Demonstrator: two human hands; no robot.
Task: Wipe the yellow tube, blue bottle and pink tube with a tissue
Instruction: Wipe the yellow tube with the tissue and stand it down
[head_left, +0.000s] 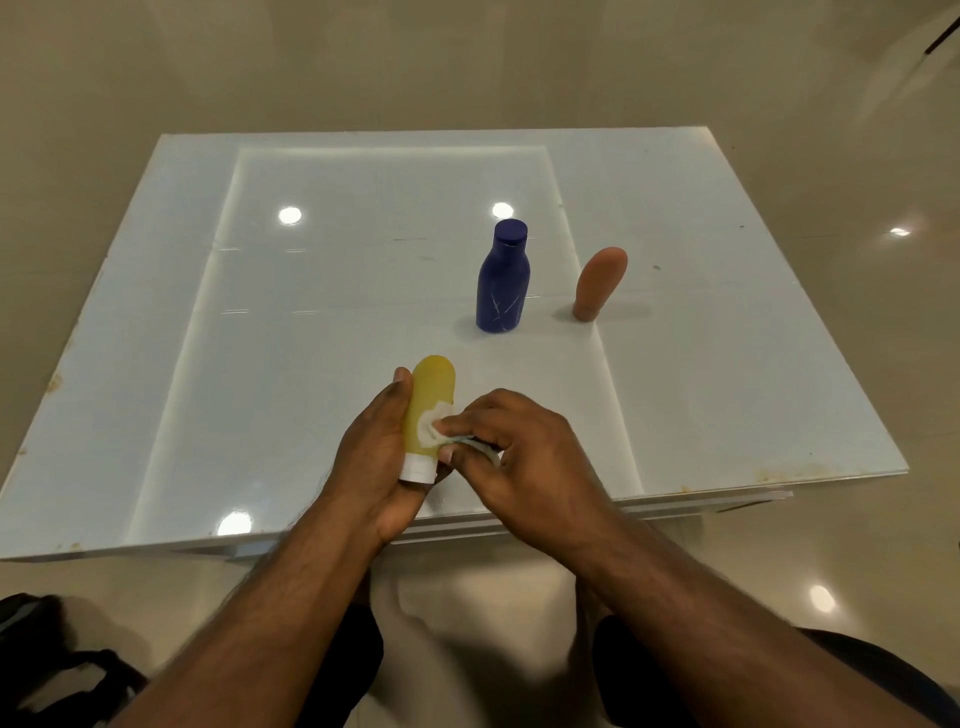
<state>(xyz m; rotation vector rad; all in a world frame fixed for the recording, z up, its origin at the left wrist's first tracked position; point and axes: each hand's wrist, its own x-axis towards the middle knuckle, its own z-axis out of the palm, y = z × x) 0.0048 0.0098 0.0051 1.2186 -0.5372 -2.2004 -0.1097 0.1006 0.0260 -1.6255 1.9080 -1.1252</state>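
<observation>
My left hand (371, 462) holds the yellow tube (429, 400) above the table's near edge, its white cap pointing toward me. My right hand (524, 462) pinches a small white tissue (434, 428) and presses it against the lower right side of the tube. The blue bottle (503, 278) stands upright farther back on the table, with pale scratch marks on its lower body. The pink tube (598, 283) stands on its cap just right of the bottle, apart from it.
The white glossy table (260, 364) has a raised seam running down its right part and ends just under my hands. A dark bag (57, 660) lies on the tiled floor at the lower left. My knees show below the table edge.
</observation>
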